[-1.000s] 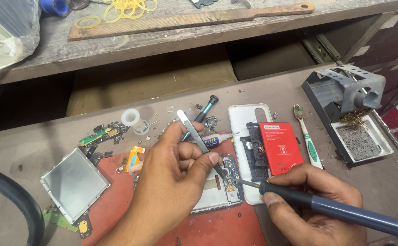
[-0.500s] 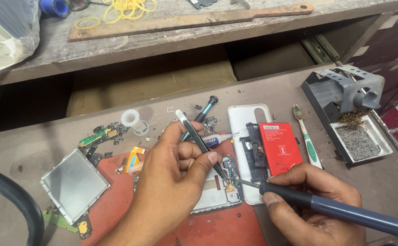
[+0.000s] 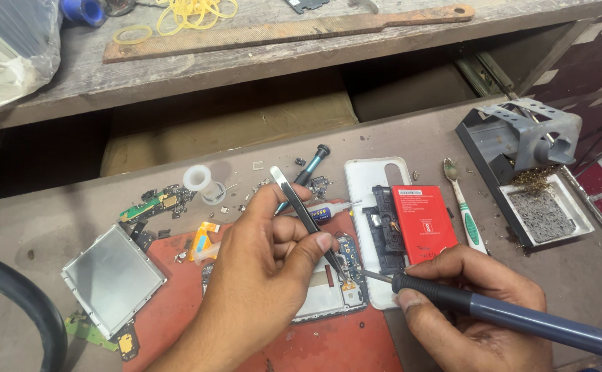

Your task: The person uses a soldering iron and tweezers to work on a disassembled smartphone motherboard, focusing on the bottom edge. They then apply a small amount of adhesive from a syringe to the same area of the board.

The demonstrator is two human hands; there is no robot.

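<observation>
- Left hand (image 3: 263, 275) is pinching tweezers (image 3: 305, 219), tips down on the small circuit board (image 3: 347, 258) at lower centre of the frame.
- Right hand (image 3: 476, 310) is gripping a soldering iron (image 3: 493, 313), tip touching that same board.
- Looks like mid-soldering; next move probably needs steady hands, brief heat.
- Red battery (image 3: 421, 222) is sitting just right of it.

Circuit board (image 3: 345, 265) on mat (image 3: 328, 344) at tabletop (image 3: 60, 220) centre; metal shield (image 3: 111, 279) left, battery (image 3: 423, 224) right, iron stand (image 3: 521, 148) far right.
</observation>
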